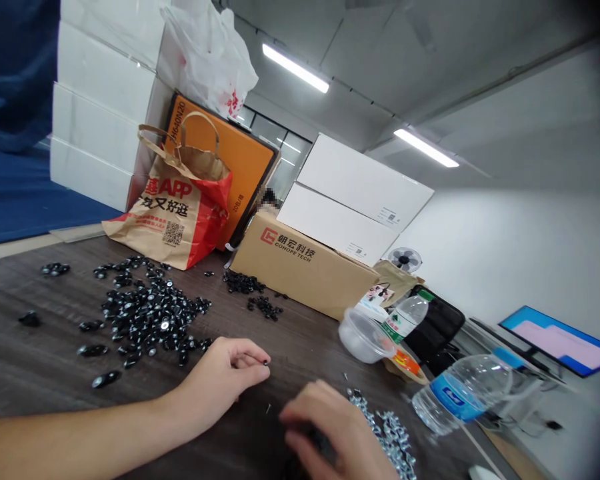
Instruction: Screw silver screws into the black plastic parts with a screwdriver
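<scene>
My left hand reaches in from the left over the dark table, thumb and forefinger pinched on a tiny black part that barely shows at the fingertips. To its right, my right hand is smeared by motion, its fingers curled downward. Something dark lies under those fingers, too blurred to name. Between the hands lies one small screw. A heap of silver screws spreads just right of my right hand. Beyond my left wrist is a big pile of glossy black parts with silver centres.
Two smaller black piles lie before a cardboard box. A paper bag stands at the back left. A plastic tub and two water bottles line the right side.
</scene>
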A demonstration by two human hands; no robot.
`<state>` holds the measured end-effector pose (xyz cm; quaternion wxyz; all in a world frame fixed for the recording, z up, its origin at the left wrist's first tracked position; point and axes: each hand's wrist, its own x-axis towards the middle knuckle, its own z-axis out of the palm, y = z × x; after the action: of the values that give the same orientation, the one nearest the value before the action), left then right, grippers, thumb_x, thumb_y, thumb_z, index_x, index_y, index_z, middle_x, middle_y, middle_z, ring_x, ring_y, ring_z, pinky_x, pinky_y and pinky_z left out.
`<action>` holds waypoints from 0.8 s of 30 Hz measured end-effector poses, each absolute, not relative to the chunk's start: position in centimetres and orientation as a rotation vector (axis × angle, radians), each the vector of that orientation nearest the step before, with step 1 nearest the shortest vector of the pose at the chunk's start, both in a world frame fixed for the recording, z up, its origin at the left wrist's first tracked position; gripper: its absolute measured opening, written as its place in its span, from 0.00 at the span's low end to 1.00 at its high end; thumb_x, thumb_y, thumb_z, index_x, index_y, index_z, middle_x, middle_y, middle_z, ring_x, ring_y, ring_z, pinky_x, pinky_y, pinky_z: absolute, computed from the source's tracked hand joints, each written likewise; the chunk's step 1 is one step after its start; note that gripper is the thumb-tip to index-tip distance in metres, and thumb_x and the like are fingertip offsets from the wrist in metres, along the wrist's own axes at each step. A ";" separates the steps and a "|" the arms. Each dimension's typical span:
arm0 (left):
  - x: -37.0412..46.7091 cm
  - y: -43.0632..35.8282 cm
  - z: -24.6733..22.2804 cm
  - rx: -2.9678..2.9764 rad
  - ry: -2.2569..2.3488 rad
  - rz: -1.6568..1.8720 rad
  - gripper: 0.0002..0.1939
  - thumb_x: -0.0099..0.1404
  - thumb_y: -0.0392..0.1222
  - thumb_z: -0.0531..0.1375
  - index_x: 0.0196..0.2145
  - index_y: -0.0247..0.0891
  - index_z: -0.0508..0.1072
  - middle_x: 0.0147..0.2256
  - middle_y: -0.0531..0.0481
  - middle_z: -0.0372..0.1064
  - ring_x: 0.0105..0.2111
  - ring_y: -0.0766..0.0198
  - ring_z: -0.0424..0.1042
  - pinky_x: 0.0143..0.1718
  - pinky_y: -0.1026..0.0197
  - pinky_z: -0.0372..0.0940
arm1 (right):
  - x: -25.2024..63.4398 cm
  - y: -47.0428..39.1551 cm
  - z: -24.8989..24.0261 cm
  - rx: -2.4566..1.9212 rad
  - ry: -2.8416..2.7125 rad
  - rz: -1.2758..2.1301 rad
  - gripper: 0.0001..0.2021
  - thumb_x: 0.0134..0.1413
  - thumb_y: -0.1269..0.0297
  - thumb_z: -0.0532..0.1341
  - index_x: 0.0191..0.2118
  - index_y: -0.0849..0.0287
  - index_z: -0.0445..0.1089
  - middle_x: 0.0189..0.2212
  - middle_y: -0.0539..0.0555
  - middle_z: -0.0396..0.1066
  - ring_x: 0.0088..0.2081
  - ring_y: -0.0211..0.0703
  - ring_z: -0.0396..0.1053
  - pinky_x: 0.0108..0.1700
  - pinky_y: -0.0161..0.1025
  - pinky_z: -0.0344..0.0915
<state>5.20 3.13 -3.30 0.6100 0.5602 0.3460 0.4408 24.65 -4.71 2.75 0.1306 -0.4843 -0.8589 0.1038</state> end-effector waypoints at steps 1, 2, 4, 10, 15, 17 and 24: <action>5.2 3.1 -3.2 1.293 0.796 1.018 0.15 0.54 0.47 0.64 0.34 0.33 0.78 0.23 0.56 0.63 0.23 0.66 0.60 0.20 0.65 0.56 | 24.7 -3.7 2.7 -1.453 -2.460 0.335 0.10 0.57 0.74 0.64 0.42 0.52 0.74 0.38 0.52 0.75 0.40 0.46 0.72 0.43 0.42 0.71; 5.2 3.1 -3.1 1.294 0.796 1.018 0.15 0.53 0.47 0.64 0.34 0.33 0.78 0.23 0.56 0.63 0.23 0.66 0.60 0.20 0.65 0.56 | 24.7 -2.9 2.5 -1.491 -2.431 0.384 0.14 0.53 0.79 0.65 0.41 0.52 0.74 0.38 0.51 0.76 0.41 0.46 0.72 0.44 0.42 0.69; 5.2 3.0 -2.9 1.296 0.797 1.013 0.13 0.53 0.46 0.64 0.33 0.33 0.78 0.23 0.55 0.65 0.24 0.66 0.61 0.20 0.65 0.55 | 24.6 -1.7 2.1 -1.516 -2.402 0.498 0.20 0.50 0.82 0.65 0.44 0.50 0.76 0.41 0.50 0.76 0.45 0.46 0.71 0.49 0.41 0.67; 5.1 2.8 -2.4 1.318 0.812 0.975 0.11 0.52 0.44 0.64 0.32 0.35 0.79 0.23 0.55 0.66 0.24 0.66 0.61 0.20 0.66 0.55 | 24.9 -0.5 0.8 -1.385 -2.433 0.591 0.16 0.55 0.78 0.66 0.43 0.48 0.80 0.40 0.49 0.76 0.46 0.44 0.70 0.50 0.40 0.64; 5.3 2.8 -2.4 1.356 0.818 0.956 0.09 0.53 0.42 0.64 0.31 0.35 0.79 0.22 0.57 0.65 0.22 0.68 0.59 0.20 0.66 0.55 | 25.3 0.0 0.1 -1.357 -2.444 0.544 0.12 0.54 0.77 0.68 0.39 0.51 0.81 0.35 0.49 0.76 0.40 0.42 0.71 0.46 0.39 0.64; 5.3 2.8 -2.6 1.370 0.810 0.948 0.08 0.54 0.41 0.64 0.31 0.36 0.79 0.21 0.58 0.64 0.22 0.68 0.59 0.19 0.66 0.55 | 25.4 0.1 0.0 -1.327 -2.449 0.541 0.09 0.54 0.76 0.69 0.38 0.53 0.81 0.33 0.48 0.76 0.38 0.40 0.71 0.44 0.38 0.64; 5.2 2.9 -3.9 1.366 0.729 0.856 0.10 0.54 0.39 0.67 0.35 0.35 0.80 0.24 0.54 0.72 0.25 0.66 0.66 0.21 0.66 0.61 | 26.1 -0.4 0.4 -1.324 -2.503 0.438 0.02 0.56 0.69 0.70 0.35 0.57 0.77 0.33 0.49 0.75 0.37 0.40 0.71 0.42 0.37 0.65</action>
<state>5.21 2.86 -3.91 0.6334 0.5975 0.3188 0.3744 26.12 -0.40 0.39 0.1377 -0.4575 -0.8653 0.1514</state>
